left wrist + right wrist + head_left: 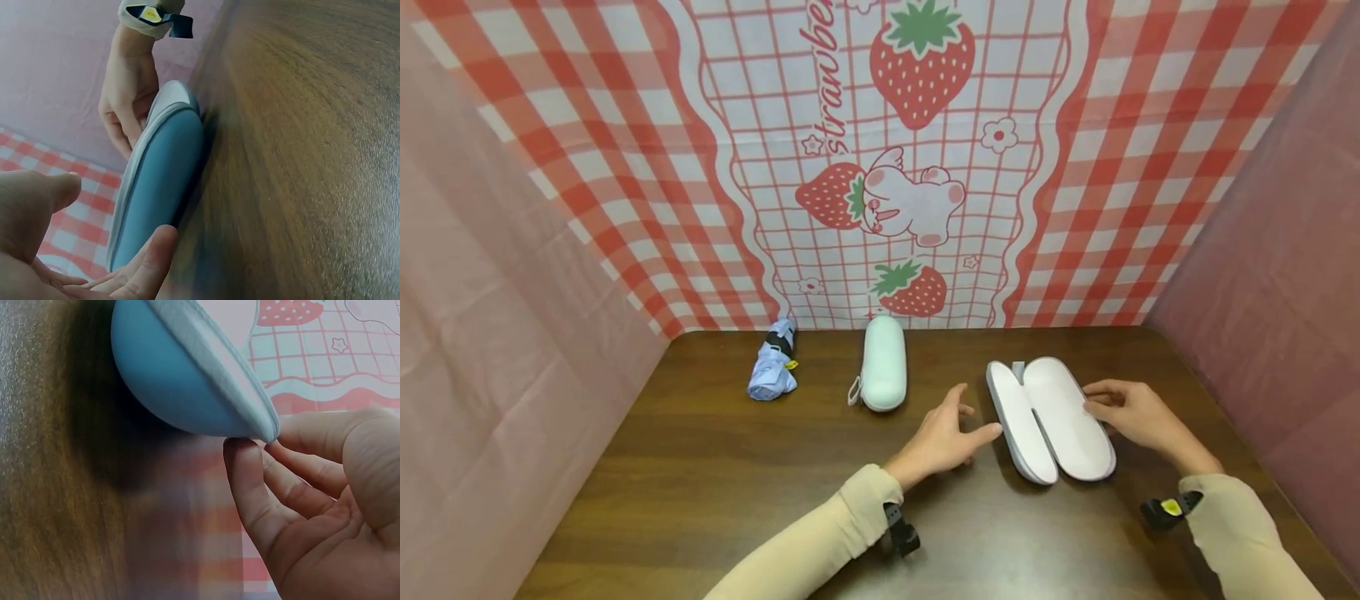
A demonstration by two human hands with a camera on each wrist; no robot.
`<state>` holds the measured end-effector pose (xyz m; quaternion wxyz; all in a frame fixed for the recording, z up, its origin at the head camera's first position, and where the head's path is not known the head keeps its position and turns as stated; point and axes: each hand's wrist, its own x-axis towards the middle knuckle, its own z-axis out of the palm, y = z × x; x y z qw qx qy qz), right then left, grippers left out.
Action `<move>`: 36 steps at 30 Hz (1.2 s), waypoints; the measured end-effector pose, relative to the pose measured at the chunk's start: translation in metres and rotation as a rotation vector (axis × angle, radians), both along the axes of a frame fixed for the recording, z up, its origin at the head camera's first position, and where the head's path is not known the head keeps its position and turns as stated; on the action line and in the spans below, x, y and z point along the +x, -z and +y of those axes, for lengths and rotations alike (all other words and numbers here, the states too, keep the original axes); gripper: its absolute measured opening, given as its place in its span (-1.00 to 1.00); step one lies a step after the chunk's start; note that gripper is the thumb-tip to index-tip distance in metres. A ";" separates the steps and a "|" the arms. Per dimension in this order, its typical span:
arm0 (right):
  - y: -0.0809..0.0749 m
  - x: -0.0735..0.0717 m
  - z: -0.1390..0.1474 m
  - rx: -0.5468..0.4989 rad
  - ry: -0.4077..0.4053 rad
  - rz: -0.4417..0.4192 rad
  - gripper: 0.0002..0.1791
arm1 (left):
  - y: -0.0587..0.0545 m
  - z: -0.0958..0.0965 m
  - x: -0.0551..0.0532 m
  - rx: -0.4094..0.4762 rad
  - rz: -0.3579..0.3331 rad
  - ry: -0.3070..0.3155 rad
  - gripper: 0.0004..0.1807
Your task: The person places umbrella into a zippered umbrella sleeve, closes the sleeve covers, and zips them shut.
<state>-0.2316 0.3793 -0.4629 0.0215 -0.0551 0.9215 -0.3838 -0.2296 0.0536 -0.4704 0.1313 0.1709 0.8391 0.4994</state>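
An opened glasses case (1070, 421) with a white lining, grey rim and blue outer shell lies on the right part of the table. My right hand (1138, 414) pinches the rim of its right half. In the right wrist view, the fingertips (244, 453) meet the edge of the blue shell (175, 375). To the case's left, my left hand (942, 437) reaches out with fingers spread and thumb near the left half. Seen from the left wrist, that hand's fingers stand around the near end of the blue shell (165, 162), holding nothing; contact is hard to tell.
A closed mint-green case (885, 367) with a small strap loop stands toward the back middle of the wooden table (715, 500). Left of it lies a folded pale-blue umbrella (772, 362). A strawberry-print cloth (917, 200) hangs behind, with pink cloth on both sides.
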 end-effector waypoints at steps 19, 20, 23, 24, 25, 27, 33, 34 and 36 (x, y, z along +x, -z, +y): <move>0.003 0.001 -0.008 -0.070 -0.014 -0.038 -0.54 | 0.005 0.010 0.007 -0.151 0.076 0.015 -0.08; 0.003 0.001 -0.008 -0.069 -0.014 -0.038 -0.54 | 0.005 0.009 0.007 -0.146 0.075 0.020 -0.09; 0.004 0.001 -0.009 -0.077 -0.021 -0.043 -0.54 | 0.005 0.009 0.007 -0.134 0.072 0.028 -0.11; 0.004 0.001 -0.009 -0.083 -0.024 -0.045 -0.54 | 0.004 0.009 0.007 -0.131 0.071 0.029 -0.11; 0.004 0.001 -0.010 -0.091 -0.028 -0.048 -0.53 | 0.004 0.009 0.007 -0.130 0.073 0.031 -0.12; 0.005 0.000 -0.010 -0.103 -0.037 -0.055 -0.53 | 0.005 0.009 0.006 -0.139 0.078 0.033 -0.11; 0.006 -0.001 -0.012 -0.099 -0.059 -0.053 -0.54 | 0.008 0.008 0.006 -0.159 0.075 0.053 -0.13; 0.006 -0.001 -0.013 -0.099 -0.063 -0.053 -0.54 | 0.008 0.007 0.006 -0.163 0.075 0.056 -0.13; 0.006 0.000 -0.013 -0.098 -0.071 -0.054 -0.54 | 0.009 0.006 0.006 -0.167 0.078 0.062 -0.13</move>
